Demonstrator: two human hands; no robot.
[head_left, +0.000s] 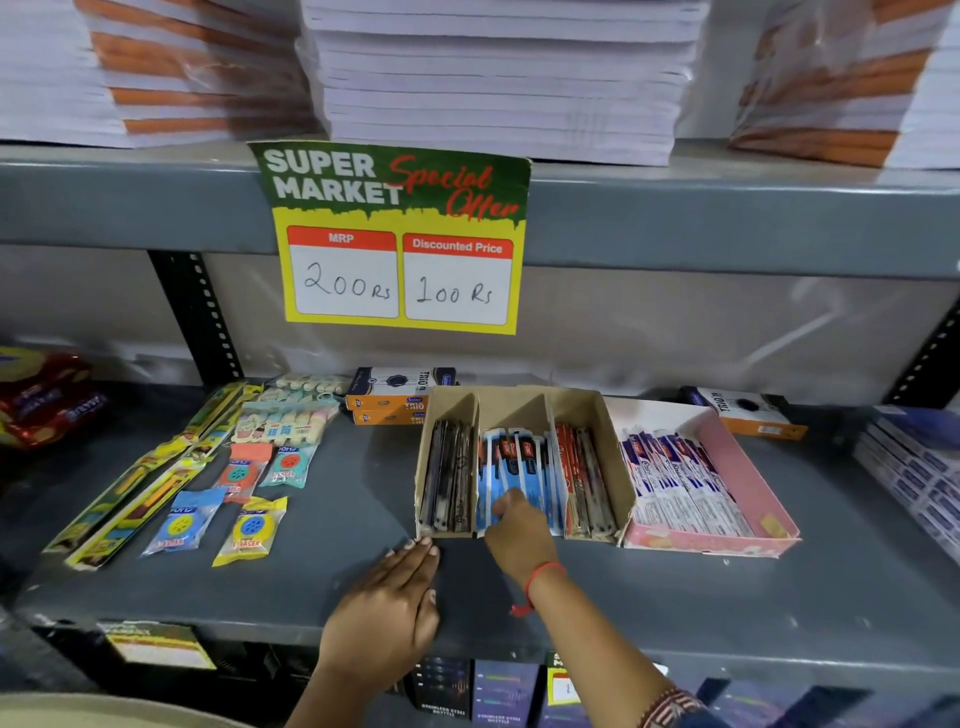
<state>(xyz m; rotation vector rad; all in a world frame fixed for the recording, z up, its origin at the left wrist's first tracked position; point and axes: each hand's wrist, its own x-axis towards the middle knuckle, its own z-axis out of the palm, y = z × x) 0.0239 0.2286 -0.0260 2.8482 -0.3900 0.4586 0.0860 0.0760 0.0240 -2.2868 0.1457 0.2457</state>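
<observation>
while the right hand (519, 527) grips, blue packs (527, 462) beneath it (middle compartment (511, 413))

We see a grey shelf (353, 493) carrying a divided cardboard box (614, 452), a pink box (701, 543) touching it, eraser packets (249, 530) leftward, and orange boxes (387, 404) behind.

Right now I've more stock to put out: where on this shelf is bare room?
Bare shelf lies between the eraser packets and the cardboard box, and along the front before the pink box. Crowded: the left end and both boxes, the right hand gripping blue packets.
</observation>
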